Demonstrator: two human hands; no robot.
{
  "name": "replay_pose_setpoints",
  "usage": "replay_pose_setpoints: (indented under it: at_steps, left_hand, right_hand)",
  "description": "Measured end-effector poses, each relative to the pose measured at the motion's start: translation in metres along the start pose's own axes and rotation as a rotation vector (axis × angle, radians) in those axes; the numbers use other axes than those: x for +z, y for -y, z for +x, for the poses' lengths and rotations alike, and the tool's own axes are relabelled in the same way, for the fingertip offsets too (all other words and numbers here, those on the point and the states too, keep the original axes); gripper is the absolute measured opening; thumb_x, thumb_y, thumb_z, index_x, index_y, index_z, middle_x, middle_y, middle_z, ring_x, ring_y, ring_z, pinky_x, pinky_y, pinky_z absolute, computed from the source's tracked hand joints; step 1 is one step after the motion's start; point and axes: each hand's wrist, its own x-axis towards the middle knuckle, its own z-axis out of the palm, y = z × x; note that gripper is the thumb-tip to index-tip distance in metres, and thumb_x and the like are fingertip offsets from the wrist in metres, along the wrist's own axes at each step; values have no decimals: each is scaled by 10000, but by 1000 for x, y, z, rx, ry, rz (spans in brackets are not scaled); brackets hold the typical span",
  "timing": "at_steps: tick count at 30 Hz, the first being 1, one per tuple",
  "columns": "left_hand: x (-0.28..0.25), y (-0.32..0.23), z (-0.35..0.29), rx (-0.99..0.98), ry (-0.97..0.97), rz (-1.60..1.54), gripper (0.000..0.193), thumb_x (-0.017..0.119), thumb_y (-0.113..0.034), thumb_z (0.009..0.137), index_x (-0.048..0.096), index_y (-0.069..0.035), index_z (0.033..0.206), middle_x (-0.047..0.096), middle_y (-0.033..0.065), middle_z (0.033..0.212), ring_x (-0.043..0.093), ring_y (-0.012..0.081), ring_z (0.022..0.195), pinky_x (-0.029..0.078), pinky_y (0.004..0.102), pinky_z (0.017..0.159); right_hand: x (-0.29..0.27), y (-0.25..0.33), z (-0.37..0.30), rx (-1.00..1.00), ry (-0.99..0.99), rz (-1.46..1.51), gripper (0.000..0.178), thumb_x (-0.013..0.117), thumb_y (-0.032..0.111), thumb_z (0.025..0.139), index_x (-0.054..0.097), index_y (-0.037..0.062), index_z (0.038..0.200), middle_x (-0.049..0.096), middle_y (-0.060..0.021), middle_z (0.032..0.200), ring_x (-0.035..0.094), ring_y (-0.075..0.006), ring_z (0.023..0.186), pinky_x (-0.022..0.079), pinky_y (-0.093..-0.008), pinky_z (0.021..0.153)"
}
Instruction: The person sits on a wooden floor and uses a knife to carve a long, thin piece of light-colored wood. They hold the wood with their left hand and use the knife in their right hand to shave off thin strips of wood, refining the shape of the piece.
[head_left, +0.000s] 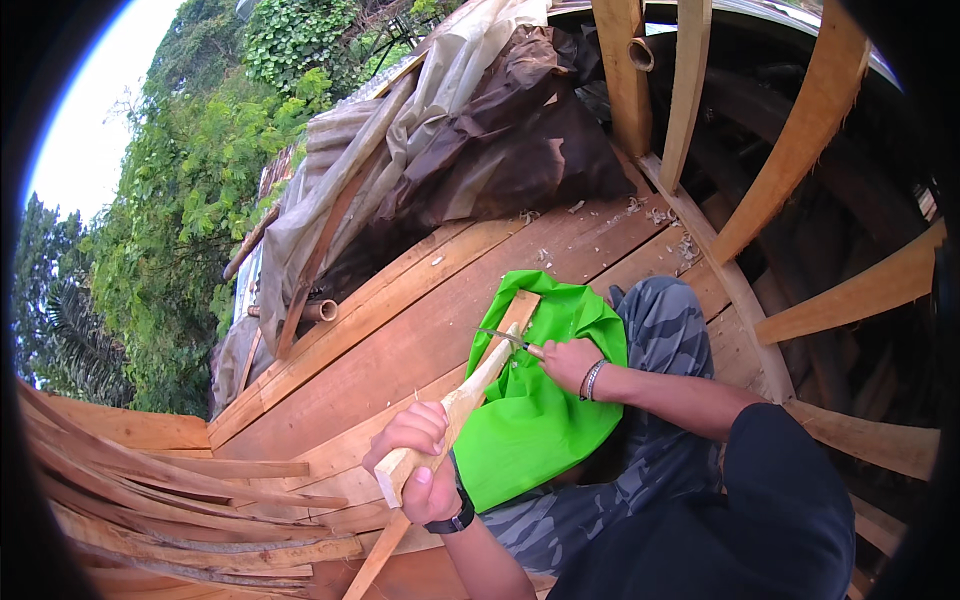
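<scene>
My left hand (415, 455), with a dark band at its wrist, is wrapped round the thick squared end of a pale, partly carved piece of wood (462, 402). Its narrower end points away from me, over a bright green cloth (545, 430) spread across my lap. In my right hand (568, 363) is the handle of a knife (515, 339); its thin blade lies across the narrow end of the wood, at or very near its surface. A flat wooden strip (522, 303) runs beneath the carved piece, showing beyond both its ends. Small pale shavings dot the cloth.
Long planks (400, 345) form the floor, with scattered shavings (685, 245) at the far right. Curved upright ribs (800, 135) stand along the right. Thin wooden strips (200, 500) are stacked at the left. A dark tarp (500, 160) covers the far side, near a bamboo tube (320, 311).
</scene>
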Motion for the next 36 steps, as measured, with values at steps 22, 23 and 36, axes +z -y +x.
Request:
replay_pose_setpoints:
  at_steps: [22,23,36]
  left_hand:
    - [40,-53,-101,108,283,276,207,685,-180,661,640,17,703,601,90,604,605,221,560,547,377,633]
    - [36,-49,-113,82,341,291,205,681,-175,670,649,20,724,612,93,620,622,227,580,555,385,653]
    - [-12,-91,-205,-424,727,1093,483,710,-241,705,635,-95,1159,549,189,1264,512,343,1164,418,475,957]
  right_hand:
    - [54,18,17,216,369,1120,381,551,421,931,538,41,911,576,-47,680,570,-122,545,442,-290,461]
    - [55,21,15,268,401,1134,385,552,426,929,538,41,914,569,-43,666,558,-123,526,430,-288,444]
    - [72,48,3,444,458,1091,431,717,426,776,574,51,618,550,-36,534,481,-113,383,387,-281,362]
